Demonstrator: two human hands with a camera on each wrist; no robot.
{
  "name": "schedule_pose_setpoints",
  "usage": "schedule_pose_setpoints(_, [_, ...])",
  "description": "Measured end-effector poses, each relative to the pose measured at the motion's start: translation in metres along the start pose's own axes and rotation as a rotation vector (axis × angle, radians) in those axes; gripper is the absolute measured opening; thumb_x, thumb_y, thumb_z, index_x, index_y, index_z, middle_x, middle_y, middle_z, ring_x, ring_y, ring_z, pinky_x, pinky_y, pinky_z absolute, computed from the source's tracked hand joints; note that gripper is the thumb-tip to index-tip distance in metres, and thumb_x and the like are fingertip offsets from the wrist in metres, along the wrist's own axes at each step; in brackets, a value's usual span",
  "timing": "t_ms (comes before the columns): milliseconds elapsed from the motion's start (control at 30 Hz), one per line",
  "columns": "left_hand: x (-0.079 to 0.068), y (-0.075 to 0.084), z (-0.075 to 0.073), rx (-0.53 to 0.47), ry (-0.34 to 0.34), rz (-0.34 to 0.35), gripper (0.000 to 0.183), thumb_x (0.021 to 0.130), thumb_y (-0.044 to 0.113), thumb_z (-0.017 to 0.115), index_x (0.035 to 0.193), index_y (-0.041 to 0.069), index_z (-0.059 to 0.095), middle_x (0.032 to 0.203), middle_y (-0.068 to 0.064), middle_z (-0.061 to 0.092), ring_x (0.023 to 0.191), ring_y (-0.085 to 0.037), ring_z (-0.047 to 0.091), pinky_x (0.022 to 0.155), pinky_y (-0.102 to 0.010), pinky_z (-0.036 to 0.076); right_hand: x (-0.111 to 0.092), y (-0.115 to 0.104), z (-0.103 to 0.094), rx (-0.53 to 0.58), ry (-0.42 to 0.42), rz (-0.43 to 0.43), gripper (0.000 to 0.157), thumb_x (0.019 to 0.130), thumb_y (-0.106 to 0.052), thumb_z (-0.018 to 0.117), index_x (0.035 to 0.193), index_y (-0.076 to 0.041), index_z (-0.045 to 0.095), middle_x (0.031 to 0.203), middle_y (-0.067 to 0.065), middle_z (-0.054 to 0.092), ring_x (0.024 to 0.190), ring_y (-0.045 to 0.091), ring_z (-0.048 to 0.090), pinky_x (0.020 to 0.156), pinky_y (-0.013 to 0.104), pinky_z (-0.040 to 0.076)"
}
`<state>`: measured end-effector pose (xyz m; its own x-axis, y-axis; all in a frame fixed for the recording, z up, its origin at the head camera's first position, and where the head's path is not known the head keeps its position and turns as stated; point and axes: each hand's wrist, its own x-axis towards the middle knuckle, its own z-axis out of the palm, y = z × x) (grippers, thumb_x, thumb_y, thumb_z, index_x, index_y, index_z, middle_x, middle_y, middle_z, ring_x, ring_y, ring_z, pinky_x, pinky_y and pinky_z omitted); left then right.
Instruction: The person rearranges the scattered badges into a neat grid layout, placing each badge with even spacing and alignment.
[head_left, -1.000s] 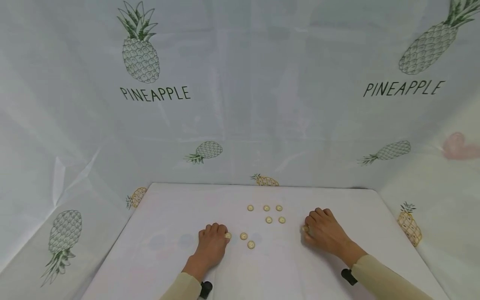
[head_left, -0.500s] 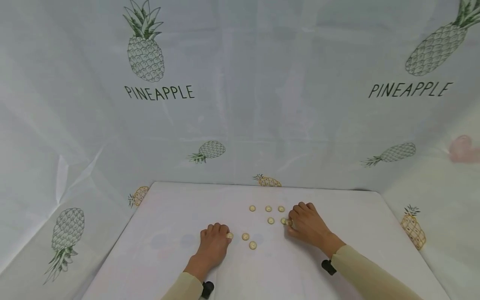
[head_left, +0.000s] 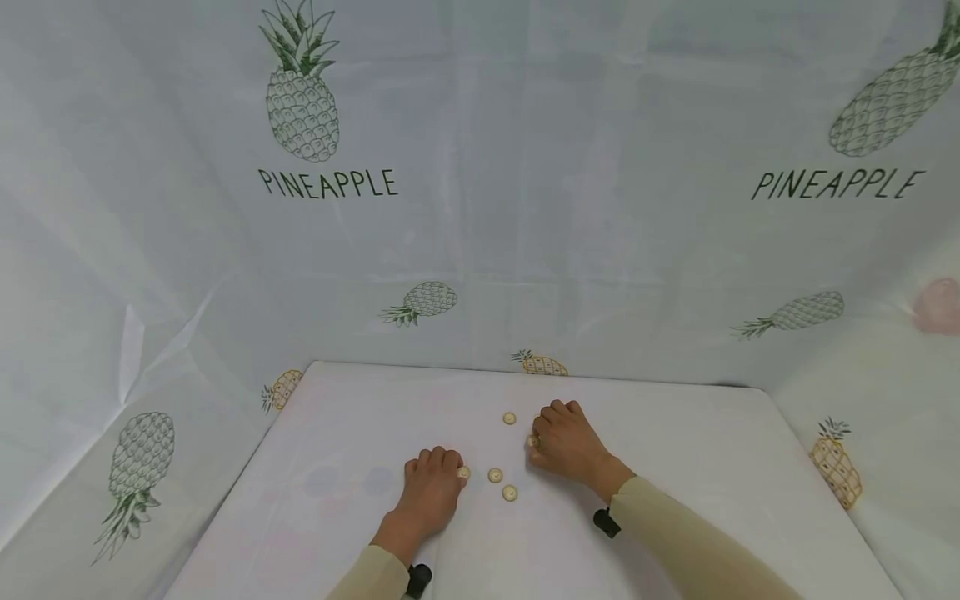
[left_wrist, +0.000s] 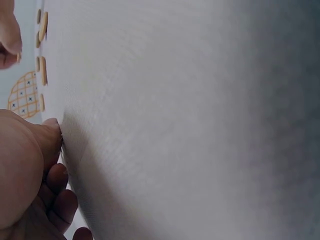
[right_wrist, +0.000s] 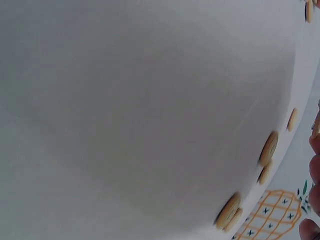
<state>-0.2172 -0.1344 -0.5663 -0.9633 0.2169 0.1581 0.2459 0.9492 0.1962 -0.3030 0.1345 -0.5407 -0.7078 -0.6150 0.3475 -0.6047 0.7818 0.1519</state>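
Observation:
My left hand (head_left: 431, 487) rests on the white table with its fingers curled, pinching a round wooden button (head_left: 464, 472) at the fingertips. In the left wrist view its thumb and curled fingers (left_wrist: 65, 205) show low against the cloth, the button hidden. My right hand (head_left: 566, 442) holds another wooden button (head_left: 533, 441) between thumb and fingers, over the back group of buttons, hiding most of them. Left of it lies one button (head_left: 509, 418). Two more, a nearer button (head_left: 510, 493) and a farther button (head_left: 495, 475), lie between the hands.
The white table (head_left: 337, 417) has its back edge against a hanging pineapple-print curtain (head_left: 585, 167). Cloth also rises on both sides. Several buttons (right_wrist: 270, 148) lie flat on the table in the right wrist view. Black wrist cameras (head_left: 606, 522) sit at the sleeves.
My right hand has moved left with its button, from the right of the back group to over it. The left hand stays put; the head view has shifted slightly.

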Motion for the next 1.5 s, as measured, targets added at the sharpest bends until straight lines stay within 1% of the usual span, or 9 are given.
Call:
schedule_pose_setpoints(100, [0.000,0.001,-0.001,-0.002,-0.002,0.003,0.023,0.100,0.027,0.073,0.111,0.011,0.061,0.098,-0.002,0.054,0.091,-0.021,0.046,0.085,-0.049,0.042,0.008,-0.008,0.003,0.028,-0.014,0.004,0.021,0.089,-0.035,0.071,0.086,-0.014,0.067,0.087,-0.003,0.061,0.085,0.018,0.047,0.084,0.041,0.040])
schedule_pose_setpoints(333, [-0.001,0.003,-0.006,-0.004,-0.004,0.006,0.023,0.101,0.026,0.073,0.112,0.011,0.061,0.097,-0.002,0.053,0.091,-0.021,0.046,0.086,-0.048,0.042,0.022,-0.020,0.011,0.025,-0.060,0.014,0.020,0.089,-0.034,0.069,0.081,-0.015,0.066,0.085,-0.002,0.063,0.085,0.019,0.049,0.085,0.041,0.040])
schedule_pose_setpoints(500, [-0.002,0.005,-0.007,0.008,0.010,0.022,0.022,0.100,0.026,0.073,0.110,0.011,0.061,0.095,-0.002,0.053,0.088,-0.020,0.045,0.084,-0.047,0.041,0.026,-0.024,0.013,0.031,-0.093,0.026,0.023,0.089,-0.035,0.070,0.077,-0.016,0.063,0.084,-0.002,0.062,0.085,0.019,0.049,0.085,0.042,0.040])
schedule_pose_setpoints(667, [-0.002,0.005,-0.007,0.013,0.023,0.025,0.022,0.100,0.025,0.074,0.110,0.010,0.062,0.094,-0.002,0.053,0.089,-0.020,0.045,0.084,-0.046,0.042,0.027,-0.026,0.013,0.053,-0.117,0.050,0.021,0.089,-0.034,0.070,0.080,-0.016,0.064,0.085,-0.001,0.062,0.086,0.020,0.049,0.086,0.043,0.041])
schedule_pose_setpoints(800, [-0.001,0.005,-0.007,0.019,0.025,0.024,0.023,0.099,0.026,0.074,0.110,0.010,0.062,0.095,-0.002,0.054,0.089,-0.020,0.046,0.084,-0.047,0.042,0.027,-0.027,0.015,0.061,-0.112,0.055,0.021,0.088,-0.033,0.070,0.082,-0.015,0.065,0.085,-0.001,0.061,0.085,0.021,0.049,0.085,0.044,0.041])
schedule_pose_setpoints(967, [-0.001,0.004,-0.007,0.024,0.029,0.025,0.023,0.099,0.026,0.075,0.110,0.010,0.061,0.095,-0.002,0.054,0.089,-0.021,0.046,0.084,-0.047,0.042,0.028,-0.027,0.017,0.054,-0.091,0.049,0.021,0.090,-0.034,0.070,0.083,-0.014,0.066,0.083,-0.001,0.060,0.083,0.021,0.048,0.084,0.042,0.041])
schedule_pose_setpoints(1267, [-0.002,0.004,-0.007,0.012,0.007,0.010,0.023,0.100,0.025,0.073,0.111,0.009,0.062,0.096,-0.003,0.054,0.090,-0.021,0.045,0.085,-0.047,0.042,0.028,-0.028,0.020,0.029,-0.086,0.046,0.023,0.091,-0.036,0.070,0.083,-0.015,0.066,0.082,-0.002,0.059,0.083,0.020,0.048,0.083,0.041,0.040])
schedule_pose_setpoints(1500, [-0.003,0.005,-0.009,-0.006,0.003,0.004,0.022,0.100,0.025,0.073,0.110,0.009,0.061,0.096,-0.003,0.053,0.090,-0.021,0.045,0.086,-0.048,0.041,0.029,-0.030,0.021,0.048,-0.077,0.051,0.025,0.090,-0.037,0.073,0.081,-0.015,0.065,0.081,-0.001,0.059,0.083,0.021,0.049,0.083,0.042,0.041])
